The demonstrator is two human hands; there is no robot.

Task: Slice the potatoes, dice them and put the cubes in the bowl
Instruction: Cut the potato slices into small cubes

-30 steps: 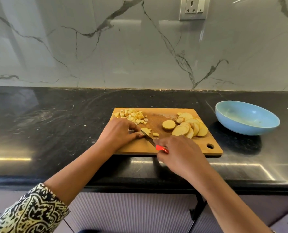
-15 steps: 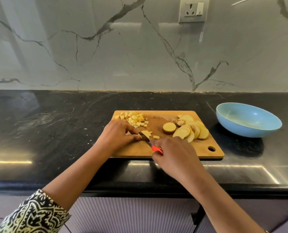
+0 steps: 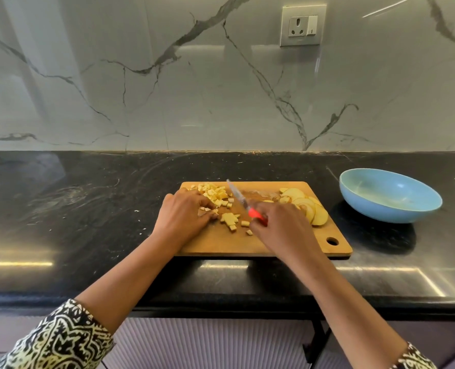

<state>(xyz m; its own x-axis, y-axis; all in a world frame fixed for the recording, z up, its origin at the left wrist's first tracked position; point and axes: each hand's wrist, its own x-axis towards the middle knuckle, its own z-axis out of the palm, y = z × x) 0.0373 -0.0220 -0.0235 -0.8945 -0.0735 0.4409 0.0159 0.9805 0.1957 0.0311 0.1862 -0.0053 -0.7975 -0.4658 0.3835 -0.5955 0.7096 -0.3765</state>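
1. The potato all lies on the cutting board [image 3: 247, 243]. A heap of potato cubes [image 3: 213, 192] sits at its far left corner, a few loose pieces [image 3: 229, 218] lie near the middle, and uncut potato slices [image 3: 310, 207] are fanned along the right side. No cubes show in the bowl [image 3: 388, 195].
2. The right hand [image 3: 282, 227] is wrapped round the red handle of the knife [image 3: 238, 195]. The blade is lifted and blurred, pointing away between the heap and the slices.
3. The left hand [image 3: 186, 217] lies knuckles up with its fingers bent and their tips among small pieces beside the heap. Whether it pinches any cannot be told.
4. Risk: the blade is close to the left fingertips, so a downward stroke made before they draw back could nick them.
5. Risk: a sweep of the blade or the fingers could flick the loose pieces off the board onto the bench [image 3: 88, 222].
6. The bowl stands on the bench to the right, apart from the board. The fan of slices lies between the cubes and the bowl, so cubes must be carried over or round it.
7. Pale scraps dot the bench left of the board. A wall socket [image 3: 302, 25] sits high on the marble wall, well clear.
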